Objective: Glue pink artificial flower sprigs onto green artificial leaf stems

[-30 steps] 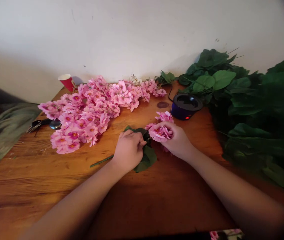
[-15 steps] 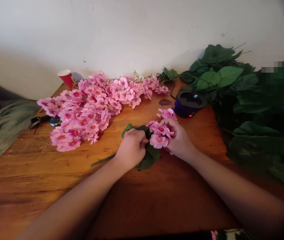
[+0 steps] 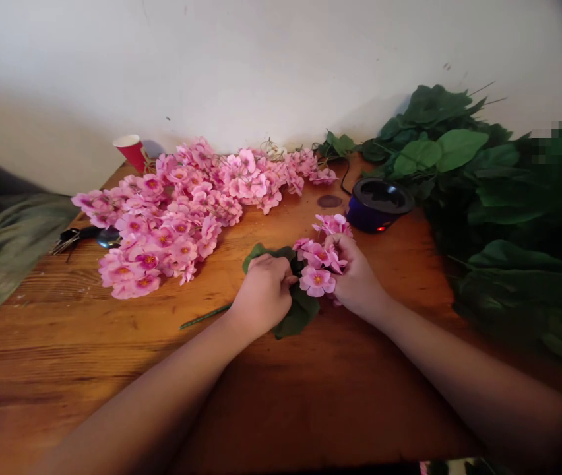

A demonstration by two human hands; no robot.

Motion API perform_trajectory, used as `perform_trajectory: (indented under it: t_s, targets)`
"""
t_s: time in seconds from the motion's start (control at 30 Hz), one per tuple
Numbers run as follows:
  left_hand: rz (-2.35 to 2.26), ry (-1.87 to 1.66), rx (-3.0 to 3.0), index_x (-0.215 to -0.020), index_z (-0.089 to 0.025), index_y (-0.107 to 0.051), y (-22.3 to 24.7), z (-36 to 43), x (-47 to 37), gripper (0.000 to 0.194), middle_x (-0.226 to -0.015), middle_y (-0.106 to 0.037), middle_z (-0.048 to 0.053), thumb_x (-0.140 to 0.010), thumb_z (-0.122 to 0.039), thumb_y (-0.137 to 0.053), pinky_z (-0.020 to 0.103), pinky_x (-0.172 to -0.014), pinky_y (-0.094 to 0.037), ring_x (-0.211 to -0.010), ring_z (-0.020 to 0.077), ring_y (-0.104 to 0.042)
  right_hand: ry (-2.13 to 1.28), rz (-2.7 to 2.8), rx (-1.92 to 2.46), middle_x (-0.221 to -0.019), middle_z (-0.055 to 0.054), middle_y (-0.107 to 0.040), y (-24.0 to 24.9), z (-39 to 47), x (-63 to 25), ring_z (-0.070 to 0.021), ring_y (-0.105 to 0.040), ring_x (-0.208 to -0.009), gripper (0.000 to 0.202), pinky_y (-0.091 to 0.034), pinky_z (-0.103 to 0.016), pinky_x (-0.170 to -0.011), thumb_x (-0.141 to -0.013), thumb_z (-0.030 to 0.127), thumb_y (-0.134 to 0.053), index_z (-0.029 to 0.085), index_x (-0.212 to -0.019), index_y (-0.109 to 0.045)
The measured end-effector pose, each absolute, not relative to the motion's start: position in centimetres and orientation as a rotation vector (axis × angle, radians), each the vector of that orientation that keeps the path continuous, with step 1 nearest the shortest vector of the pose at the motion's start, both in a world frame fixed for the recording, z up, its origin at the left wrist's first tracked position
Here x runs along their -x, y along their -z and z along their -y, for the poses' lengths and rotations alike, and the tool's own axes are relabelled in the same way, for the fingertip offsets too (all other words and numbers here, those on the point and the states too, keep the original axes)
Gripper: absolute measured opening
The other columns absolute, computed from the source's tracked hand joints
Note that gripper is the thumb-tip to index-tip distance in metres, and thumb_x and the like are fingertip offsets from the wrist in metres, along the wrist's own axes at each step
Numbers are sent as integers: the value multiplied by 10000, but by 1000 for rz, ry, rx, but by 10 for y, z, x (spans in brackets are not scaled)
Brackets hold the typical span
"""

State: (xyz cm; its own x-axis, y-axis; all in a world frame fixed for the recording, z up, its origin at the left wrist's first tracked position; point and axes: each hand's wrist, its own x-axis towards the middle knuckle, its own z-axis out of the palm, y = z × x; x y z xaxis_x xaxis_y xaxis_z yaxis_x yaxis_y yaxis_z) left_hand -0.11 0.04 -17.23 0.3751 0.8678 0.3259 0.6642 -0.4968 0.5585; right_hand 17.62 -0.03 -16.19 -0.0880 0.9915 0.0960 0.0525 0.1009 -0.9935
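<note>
My left hand (image 3: pixel 267 290) is closed around the green stem (image 3: pixel 205 316) of an artificial flower, whose free end points left over the table. Green leaves (image 3: pixel 301 314) spread out behind and below that hand. Just to the right, my right hand (image 3: pixel 355 274) is closed at the pink blossoms (image 3: pixel 317 280), its fingers bent in among the petals. Those blossoms sit close against the leaves, and another pink cluster (image 3: pixel 333 225) shows past the right fingertips. The exact spot where the right fingers grip is hidden by petals.
A large heap of pink artificial flowers (image 3: pixel 177 218) covers the back left of the wooden table (image 3: pixel 63 369). Behind it stands a red paper cup (image 3: pixel 132 153). A dark blue pot (image 3: pixel 378 206) with a lit red light and a cord sits back right, beside piled green leaves (image 3: pixel 499 211).
Both hands keep their hold on the flower and have barely moved. The whole view has shifted very slightly.
</note>
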Motion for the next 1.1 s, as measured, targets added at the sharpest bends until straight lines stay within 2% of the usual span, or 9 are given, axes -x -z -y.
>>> perform_trajectory:
  t_s: [0.27,0.47,0.53,0.63,0.7,0.8,0.93,1.0,1.1]
  targets:
    - [-1383,-841,-2300,-644,-199,-450,173,0,0,217,-655,-536,25,-746,-12,-492,340,-700,-378,-717,202,-512,-1244,1318,1139,-667,79,-422,166,-1,-174,-75,-362,-537,442,-306,-216,-489,-630,185,-748,240,-808,-347]
    - [-1414,-944,-2174,-619,-186,-497,170,0,3,225,-646,-552,8,-789,-52,-559,301,-678,-369,-694,175,-520,-1307,1315,1118,-639,96,-437,169,-5,-178,-60,-351,-443,400,-295,-210,-430,-699,248,-732,245,-830,-354]
    - [-1412,-996,-2097,-623,-185,-531,168,-2,7,223,-646,-571,3,-818,-95,-589,290,-680,-375,-690,166,-530,-1191,1322,1112,-690,70,-498,168,-6,-180,-76,-416,-480,401,-338,-221,-445,-697,271,-762,242,-849,-393]
    - [-1421,-1048,-1956,-675,-190,-611,166,-6,13,188,-661,-606,0,-863,-201,-613,277,-656,-379,-672,157,-540,-921,1351,1076,-918,-18,-616,166,-6,-182,-136,-572,-699,374,-471,-271,-588,-723,297,-786,231,-929,-480]
    - [-1436,-1088,-1810,-685,-190,-629,163,-8,16,216,-651,-606,-4,-878,-287,-625,263,-623,-379,-642,147,-537,-817,1348,1010,-1055,-55,-632,162,-3,-183,-166,-617,-841,332,-516,-305,-696,-791,313,-746,232,-983,-488]
    - [-1380,-1181,-1555,-687,-179,-653,156,-9,20,255,-642,-614,-3,-842,-379,-677,241,-576,-386,-599,129,-533,-693,1367,931,-1167,-74,-619,153,4,-184,-181,-641,-931,250,-535,-340,-772,-876,287,-667,241,-1035,-480]
    - [-1190,-1358,-1166,-732,-161,-685,141,-9,23,257,-618,-612,-14,-753,-402,-772,214,-509,-384,-525,98,-509,-171,1546,856,-1070,-60,-624,139,16,-187,-219,-610,-1029,198,-483,-426,-930,-853,146,-658,239,-982,-541]
    - [-1084,-1477,-987,-734,-164,-672,133,-9,27,248,-601,-590,-34,-725,-375,-802,196,-502,-396,-508,81,-504,4,1646,810,-1009,-56,-619,134,23,-188,-229,-595,-1010,209,-463,-443,-926,-826,94,-657,232,-940,-550]
    - [-967,-1643,-820,-720,-162,-653,120,-9,32,192,-640,-613,-40,-695,-271,-809,177,-553,-452,-549,69,-546,64,1732,792,-1001,-64,-599,133,33,-184,-229,-577,-978,198,-450,-441,-896,-826,76,-640,222,-930,-555]
